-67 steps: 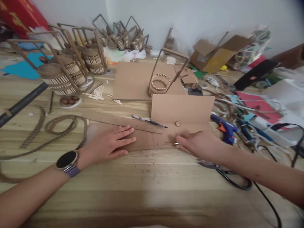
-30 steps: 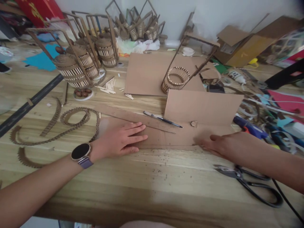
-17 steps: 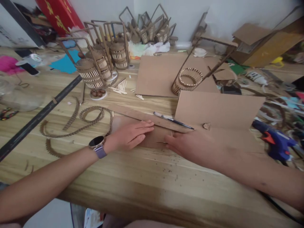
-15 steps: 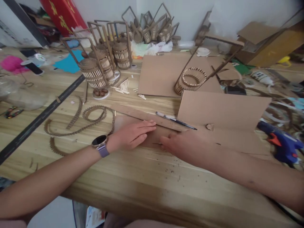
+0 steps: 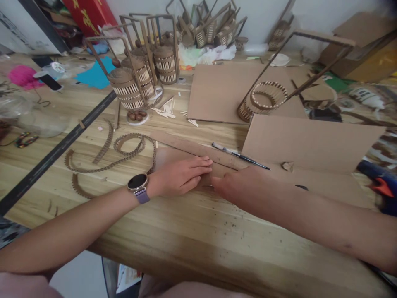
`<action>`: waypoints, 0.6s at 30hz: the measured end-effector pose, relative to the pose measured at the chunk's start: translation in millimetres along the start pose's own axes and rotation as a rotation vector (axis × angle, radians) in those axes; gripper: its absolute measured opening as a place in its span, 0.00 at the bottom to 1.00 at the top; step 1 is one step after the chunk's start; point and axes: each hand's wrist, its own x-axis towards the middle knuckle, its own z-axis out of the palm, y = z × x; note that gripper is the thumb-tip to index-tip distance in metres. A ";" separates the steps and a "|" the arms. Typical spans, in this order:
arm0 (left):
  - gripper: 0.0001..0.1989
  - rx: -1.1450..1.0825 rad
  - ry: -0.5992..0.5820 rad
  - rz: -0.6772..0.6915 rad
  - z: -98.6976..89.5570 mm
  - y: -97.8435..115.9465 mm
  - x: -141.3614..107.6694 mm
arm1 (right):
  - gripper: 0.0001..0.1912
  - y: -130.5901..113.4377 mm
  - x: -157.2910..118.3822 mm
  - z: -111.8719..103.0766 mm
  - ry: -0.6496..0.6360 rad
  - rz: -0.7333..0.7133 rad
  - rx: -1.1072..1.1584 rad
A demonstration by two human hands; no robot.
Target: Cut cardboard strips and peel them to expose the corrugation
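Observation:
My left hand (image 5: 182,174) lies flat on a brown cardboard sheet (image 5: 164,156), its fingers stretched out toward the right. A watch with a purple strap is on that wrist. My right hand (image 5: 235,184) is closed low over the same cardboard, close to the left fingertips. A thin dark tip shows at its fingers, but the rest of what it holds is hidden. Just beyond both hands lies a long cardboard strip (image 5: 189,145). A pen (image 5: 240,156) rests across the strip's right part.
Corrugated strips (image 5: 120,159) curl at left. Handled baskets (image 5: 127,89) and an open basket (image 5: 260,101) stand behind, near small sticks (image 5: 167,108). A folded cardboard sheet (image 5: 310,138) and a blue glue gun (image 5: 380,182) are at right. A black bar (image 5: 62,149) crosses the left.
The whole view has shifted, so things sit farther right in the picture. My right fingertips are now nearer my left hand, which stays flat on the cardboard.

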 end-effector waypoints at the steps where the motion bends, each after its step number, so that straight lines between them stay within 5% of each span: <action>1: 0.21 0.003 0.003 0.000 0.7 -0.4 -0.1 | 0.23 0.1 0.5 0.8 -0.035 -0.003 -0.016; 11: 0.21 0.048 0.003 0.031 4.3 -1.8 -0.7 | 0.20 7.4 -16.4 15.2 -0.026 0.026 -0.018; 18: 0.21 0.071 -0.014 0.032 3.2 -3.1 -1.5 | 0.24 44.7 -86.4 61.6 0.054 0.227 0.146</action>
